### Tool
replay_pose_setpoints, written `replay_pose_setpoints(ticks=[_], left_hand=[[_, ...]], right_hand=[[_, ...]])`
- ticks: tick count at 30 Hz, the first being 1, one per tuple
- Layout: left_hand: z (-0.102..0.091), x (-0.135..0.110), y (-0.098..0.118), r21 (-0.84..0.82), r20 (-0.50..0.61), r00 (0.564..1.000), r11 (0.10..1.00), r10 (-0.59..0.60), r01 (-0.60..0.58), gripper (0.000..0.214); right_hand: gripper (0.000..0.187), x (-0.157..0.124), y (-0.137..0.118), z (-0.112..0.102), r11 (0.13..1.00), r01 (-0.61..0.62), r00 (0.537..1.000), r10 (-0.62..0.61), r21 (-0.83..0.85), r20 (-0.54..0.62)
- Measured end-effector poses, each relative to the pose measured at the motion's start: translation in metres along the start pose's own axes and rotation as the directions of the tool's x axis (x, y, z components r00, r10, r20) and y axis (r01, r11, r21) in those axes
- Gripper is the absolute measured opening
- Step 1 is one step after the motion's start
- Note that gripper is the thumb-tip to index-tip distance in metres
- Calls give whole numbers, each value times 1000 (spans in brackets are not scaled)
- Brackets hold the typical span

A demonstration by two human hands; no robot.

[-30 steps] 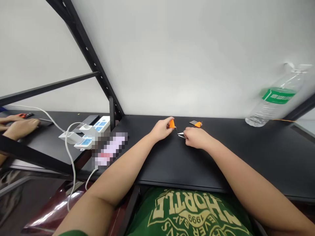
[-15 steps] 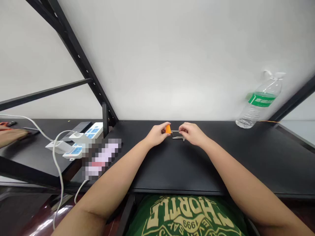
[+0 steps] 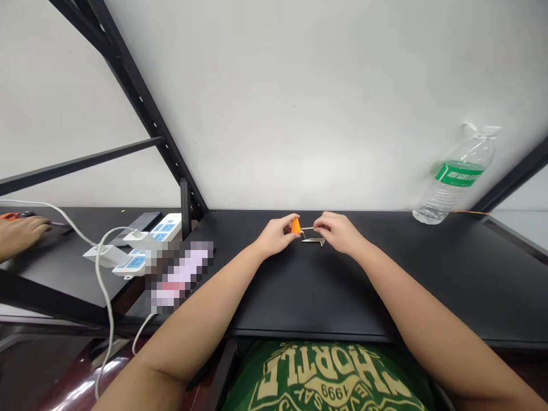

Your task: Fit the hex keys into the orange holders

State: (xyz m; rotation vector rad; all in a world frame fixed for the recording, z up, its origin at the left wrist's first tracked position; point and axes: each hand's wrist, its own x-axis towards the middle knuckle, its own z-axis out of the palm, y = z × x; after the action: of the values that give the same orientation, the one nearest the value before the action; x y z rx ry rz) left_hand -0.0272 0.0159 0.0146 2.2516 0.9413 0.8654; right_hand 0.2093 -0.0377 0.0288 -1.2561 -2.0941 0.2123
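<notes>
My left hand (image 3: 274, 237) pinches a small orange plastic holder (image 3: 295, 226) between thumb and fingers, just above the black table. Across from it, my right hand (image 3: 339, 231) is closed on one end of a thin metal hex key (image 3: 307, 229), which points left at the holder. Whether the key's tip sits in the holder or only touches it, I cannot tell. Several L-shaped hex keys (image 3: 314, 240) lie bunched together on the table just below, their short bent ends to the right.
A plastic water bottle (image 3: 458, 174) leans by the wall at the right. To the left are a white power strip (image 3: 165, 228) with plugged chargers, a blurred-out phone (image 3: 184, 274) and black frame posts (image 3: 185, 200). Another person's hand (image 3: 21, 237) rests on the neighbouring table.
The hex key between my hands now tilts slightly, and the holder has turned a little. The other person's hand at the left has shifted. The whole view has moved slightly.
</notes>
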Motion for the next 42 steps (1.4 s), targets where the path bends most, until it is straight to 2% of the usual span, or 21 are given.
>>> replay_pose_setpoints(ticks=[17, 25, 27, 29, 31, 33, 34, 35, 37, 40, 42], left_hand=[[-2, 0, -1, -5, -10, 1000, 1000, 1, -1, 49], [1, -3, 3, -38, 30, 999, 998, 43, -42, 46], [2, -4, 6, 9, 42, 995, 996, 86, -87, 43], [1, -5, 10, 128, 59, 988, 980, 145, -152, 38], [0, -5, 15, 265, 81, 977, 941, 195, -210, 35], [-1, -5, 18, 356, 95, 972, 905, 214, -234, 39], [-1, -5, 20, 387, 97, 972, 892, 213, -234, 41], [0, -4, 20, 413, 97, 973, 881, 208, -229, 43], [0, -4, 20, 457, 84, 977, 864, 194, -211, 45], [1, -3, 16, 503, 28, 986, 850, 166, -158, 50], [0, -3, 11, 507, -6, 991, 854, 137, -115, 52]], right_hand=[[19, 0, 4, 0, 993, 120, 990, -117, 24, -72], [20, -1, -3, 1, 985, 146, 989, -148, 95, 16], [18, -2, -6, 8, 985, 86, 995, -92, 151, 34], [19, -2, -8, 20, 955, -51, 998, 35, 291, 61], [25, -3, -9, 32, 856, -196, 980, 155, 478, 125], [29, -2, -10, 40, 751, -281, 959, 206, 598, 192], [31, -2, -10, 42, 728, -298, 954, 213, 617, 210], [32, -2, -11, 41, 733, -301, 953, 215, 610, 213], [31, -3, -10, 36, 819, -264, 964, 204, 510, 172], [17, -4, -3, 23, 981, -114, 988, 96, 156, 121], [10, -5, 3, 16, 998, -40, 979, 49, -51, 197]])
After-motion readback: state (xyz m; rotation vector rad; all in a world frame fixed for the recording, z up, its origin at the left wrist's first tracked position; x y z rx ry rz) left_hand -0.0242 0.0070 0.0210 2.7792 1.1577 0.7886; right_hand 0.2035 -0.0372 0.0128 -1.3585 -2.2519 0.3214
